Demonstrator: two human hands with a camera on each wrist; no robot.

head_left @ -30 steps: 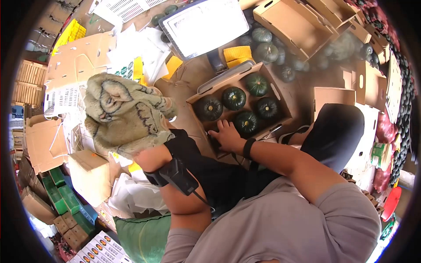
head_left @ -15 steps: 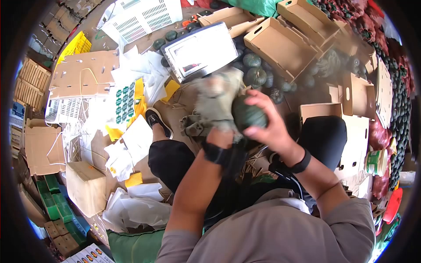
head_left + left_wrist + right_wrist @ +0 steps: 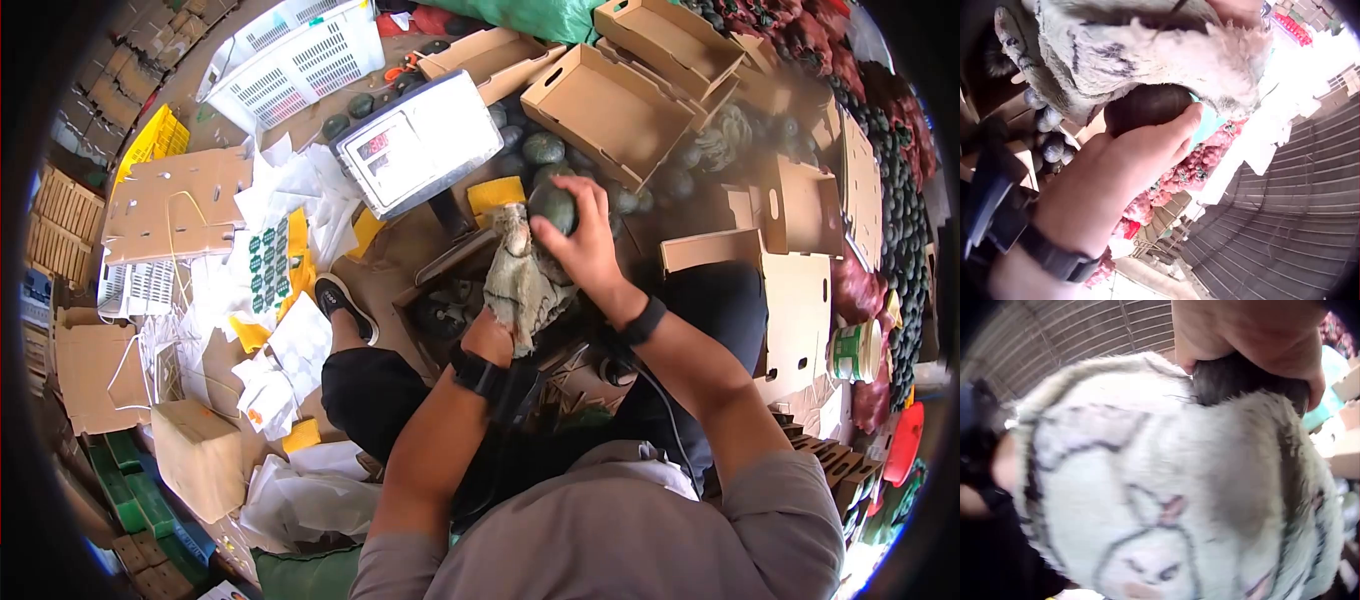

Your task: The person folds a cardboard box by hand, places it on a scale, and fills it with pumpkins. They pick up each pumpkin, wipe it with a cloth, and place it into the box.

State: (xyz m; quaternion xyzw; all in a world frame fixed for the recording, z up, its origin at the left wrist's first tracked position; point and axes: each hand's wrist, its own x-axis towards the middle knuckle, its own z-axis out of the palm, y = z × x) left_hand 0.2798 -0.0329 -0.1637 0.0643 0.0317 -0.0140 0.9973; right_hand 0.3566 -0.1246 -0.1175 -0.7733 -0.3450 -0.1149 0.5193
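Note:
In the head view my right hand (image 3: 590, 250) grips a dark green kabocha squash (image 3: 553, 208), thumb on the near side and fingers over the far side. My left hand (image 3: 488, 336) is mostly hidden under a fuzzy, pale green towel (image 3: 525, 285) with cartoon outlines, which it holds up against the squash. Seen from the left wrist, the towel (image 3: 1166, 56) lies along the top of the squash (image 3: 1147, 109). The right wrist view shows its printed cartoon face close up. Beneath both hands, an open cardboard box (image 3: 405, 300) with dark squashes stands between the legs.
A white digital scale (image 3: 425, 145) stands ahead, beside loose squashes (image 3: 543, 148) on the floor. Open cardboard trays (image 3: 610, 110) lie at the far right. White paper sheets (image 3: 295, 330) are strewn on the left, near a white plastic crate (image 3: 300, 70).
My right hand has lifted a squash out of the box. My left hand has brought the towel from the left over to it. The head view has also shifted.

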